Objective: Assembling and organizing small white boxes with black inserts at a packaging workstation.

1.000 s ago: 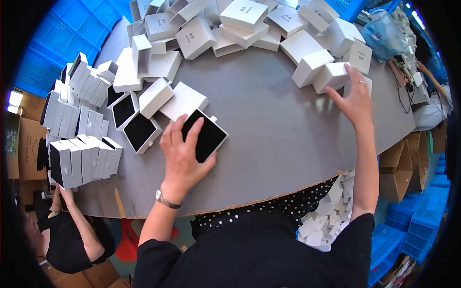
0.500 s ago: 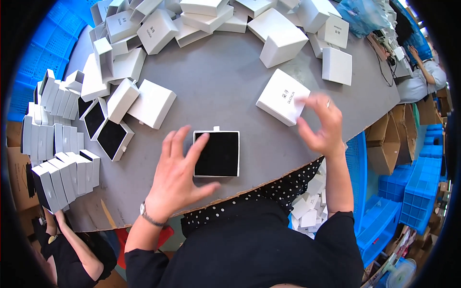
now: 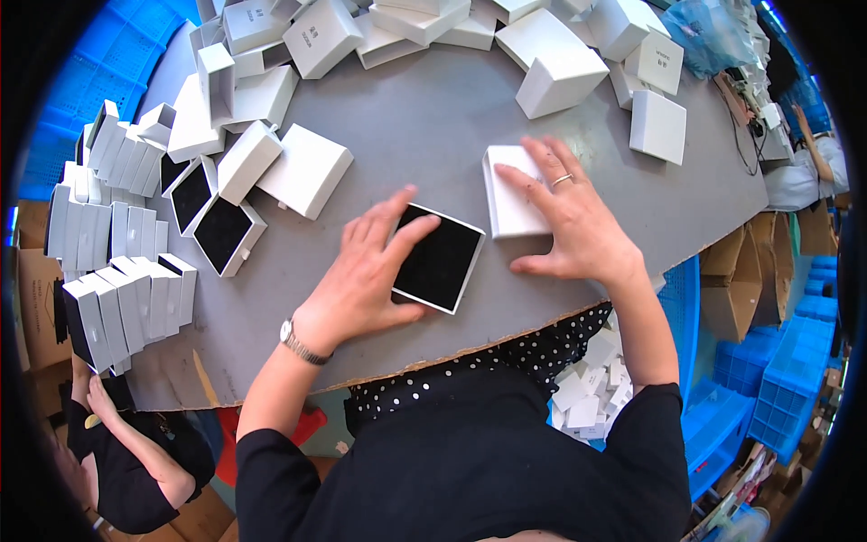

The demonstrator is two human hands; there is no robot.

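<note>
In the middle of the table lies a shallow white box tray [image 3: 440, 257] with a black lining, turned at a slant. My left hand [image 3: 366, 262] grips its left side, with fingers at the upper corner and over the lining and the thumb by the lower edge. Just right of the tray is a white box sleeve [image 3: 512, 203], printed on top. My right hand [image 3: 573, 212] holds it, fingers across its top and thumb at its near right side. The hand hides much of the sleeve. Tray and sleeve are close together but apart.
Loose white boxes [image 3: 325, 41] are heaped along the far side. Black-lined trays [image 3: 221, 235] and rows of upright boxes [image 3: 126, 312] stand at left. A co-worker's arm [image 3: 135, 438] shows lower left. Blue crates [image 3: 795, 379] and cartons [image 3: 731, 285] are at right.
My left hand has shifted the tray right and turned it. My right hand, which was reaching beside the sleeve, is now on it, and the sleeve has turned more upright. The view has shifted slightly.
</note>
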